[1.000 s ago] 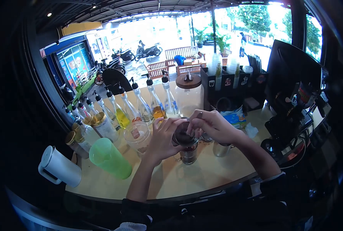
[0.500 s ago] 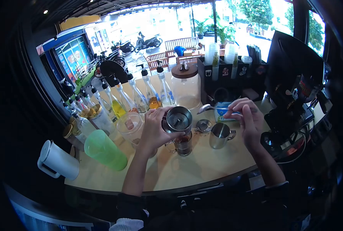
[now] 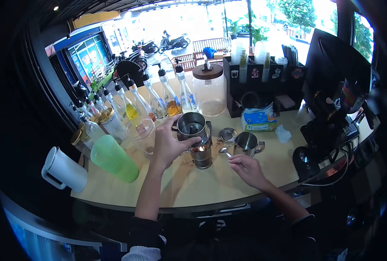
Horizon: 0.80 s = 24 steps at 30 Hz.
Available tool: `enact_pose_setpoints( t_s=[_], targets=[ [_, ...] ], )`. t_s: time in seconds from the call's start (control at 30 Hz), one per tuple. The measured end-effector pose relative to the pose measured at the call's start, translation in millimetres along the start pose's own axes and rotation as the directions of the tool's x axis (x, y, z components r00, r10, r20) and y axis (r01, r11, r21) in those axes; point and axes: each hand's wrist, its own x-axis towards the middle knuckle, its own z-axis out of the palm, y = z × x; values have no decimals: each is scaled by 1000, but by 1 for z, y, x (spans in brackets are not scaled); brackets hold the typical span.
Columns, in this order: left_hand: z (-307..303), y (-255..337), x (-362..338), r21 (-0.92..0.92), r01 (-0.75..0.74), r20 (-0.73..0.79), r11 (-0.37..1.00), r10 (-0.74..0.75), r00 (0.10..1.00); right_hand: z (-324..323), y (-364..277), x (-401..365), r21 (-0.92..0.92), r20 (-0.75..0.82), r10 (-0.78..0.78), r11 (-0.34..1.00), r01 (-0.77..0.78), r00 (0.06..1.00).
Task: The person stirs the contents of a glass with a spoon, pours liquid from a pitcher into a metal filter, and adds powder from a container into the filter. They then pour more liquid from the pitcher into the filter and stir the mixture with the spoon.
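My left hand [image 3: 167, 144] is wrapped round a metal cup [image 3: 191, 123], held just above and behind a glass mug [image 3: 203, 160] with dark brown liquid in it. The cup's open top faces me; what lies inside is hard to make out. A spoon [image 3: 224, 151] is pinched in my right hand [image 3: 248, 168], its bowl pointing left toward the mug but apart from it. Right behind that hand stands a stainless steel pitcher [image 3: 246, 142] with a handle. A small round metal lid or dish [image 3: 228, 134] lies between cup and pitcher.
A green plastic pitcher [image 3: 114, 158] and a white jug [image 3: 63, 170] stand at left. Pump bottles [image 3: 172, 98] line the back beside a wood-lidded glass jar [image 3: 210, 93]. A blue-and-white packet [image 3: 258, 119], crumpled tissue [image 3: 283, 133] and black cup organiser [image 3: 263, 93] are at right.
My right hand has come down and left with the spoon, from above the steel pitcher to in front of it. My left hand still holds the metal cup by the mug. The view has shifted slightly.
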Motion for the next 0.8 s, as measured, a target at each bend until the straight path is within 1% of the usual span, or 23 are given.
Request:
enact_pose_setpoints(
  t_s=[0.03,0.17,0.23,0.27,0.33,0.37,0.43,0.47,0.53,0.57,0.6,0.63,0.67,0.7,0.73,0.77,0.8],
  targets=[
    [1,1,-1,10,-1,-11,1000,1,1000,1,2,-1,-42,17,-39,998,40,999],
    [5,1,-4,-9,12,-29,1000,-12,1000,5,4,-5,-80,84,-4,997,10,996],
    [6,2,-5,-14,22,-30,1000,-23,999,4,2,-5,-119,203,168,982,-146,965],
    [6,3,-5,-20,31,-30,999,-32,999,4,4,-6,-117,204,168,982,-146,964],
    [7,4,-7,9,32,-42,999,-31,999,7,14,-7,-147,252,76,988,-40,965],
    [8,5,-8,34,31,-54,999,-29,998,8,18,-8,-145,252,75,989,-39,965],
    [7,10,-9,46,39,-53,998,-37,998,10,24,-7,-202,264,-56,973,112,963],
    [6,12,-9,56,48,-51,997,-45,998,10,25,-8,-201,262,-59,973,114,963],
    [7,12,-11,67,28,-68,997,-24,997,9,17,-6,-301,285,-33,946,122,958],
    [8,11,-11,76,12,-84,997,-5,996,6,11,-6,-302,281,-37,945,125,959],
    [9,9,-12,77,6,-85,997,0,996,0,-6,-3,-277,268,6,958,71,963],
    [11,5,-13,83,-23,-118,996,33,992,-5,-18,0,-252,257,49,968,18,965],
    [12,3,-14,90,-52,-150,995,65,987,-11,-24,3,-253,254,46,967,20,966],
    [12,2,-15,71,-42,-140,997,51,989,-22,-26,7,-258,134,-29,964,63,991],
    [12,3,-15,71,-46,-140,996,55,989,-32,-26,10,-267,12,-105,958,104,994],
    [12,3,-16,66,-64,-151,996,74,986,-42,-21,14,-270,9,-106,957,105,994],
    [13,3,-17,60,-83,-161,995,92,983,-54,-15,17,-366,-134,-65,930,12,989]
  ],
)
